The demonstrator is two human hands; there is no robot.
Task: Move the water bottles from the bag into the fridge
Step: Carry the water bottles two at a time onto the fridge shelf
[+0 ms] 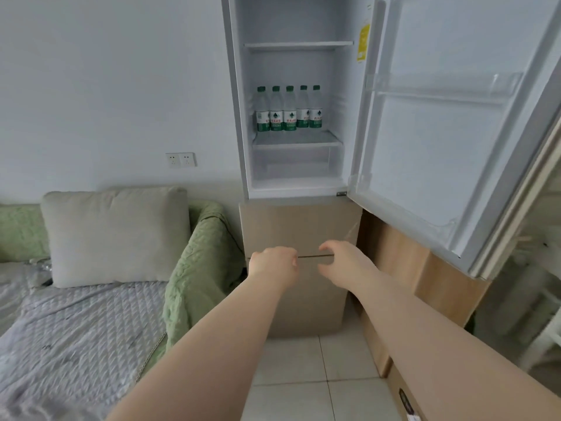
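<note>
Several water bottles with green caps and green labels stand upright in a row on a shelf inside the white fridge. Its upper door is swung wide open to the right. My left hand is loosely curled with nothing in it, held in front of the fridge's beige lower drawers. My right hand hovers beside it, fingers bent and apart, empty. Both hands are well below the bottles. No bag is in view.
A sofa with a grey cover, a beige cushion and a green throw stands at left. Cardboard boxes lean against the fridge's right side. White floor tiles lie below. A wall socket is at left.
</note>
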